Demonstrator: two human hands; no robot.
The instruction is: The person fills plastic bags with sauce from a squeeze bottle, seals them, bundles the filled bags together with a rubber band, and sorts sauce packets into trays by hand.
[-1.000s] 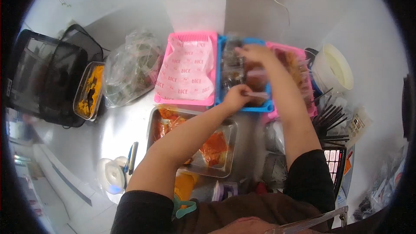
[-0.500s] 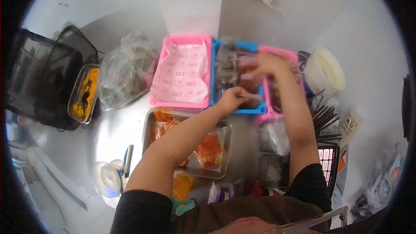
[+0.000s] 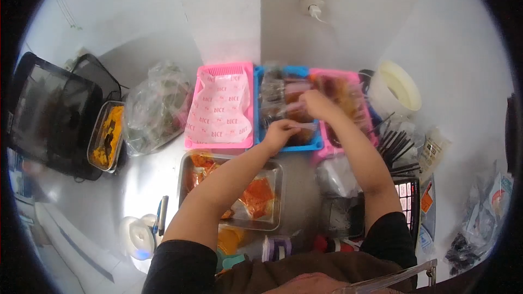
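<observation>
My left hand (image 3: 279,135) is closed at the near side of a blue tray (image 3: 265,145), pinching the pale top edge of a clear packet (image 3: 300,137) with brown contents. Over the same tray, my right hand (image 3: 317,103) has its fingers closed at the pale edge of another brown-filled packet (image 3: 296,96); its fingertips are partly hidden. Dark-filled clear packets (image 3: 272,93) lie in the tray's left half. To the right stands a pink tray (image 3: 357,79) with brown packets, partly behind my right forearm. A pink tray lined with printed paper (image 3: 220,106) is on the left.
Below the trays is a metal pan (image 3: 279,185) with orange-red packets. A plastic bag (image 3: 155,109), a tub of yellow food (image 3: 106,136) and a black appliance (image 3: 52,114) stand left. A white bucket (image 3: 392,90) and black sticks (image 3: 397,149) are right.
The camera view has shifted, so the trays appear lower and further left. My right hand has moved a little left and nearer to me. My left hand stays at the packet's edge.
</observation>
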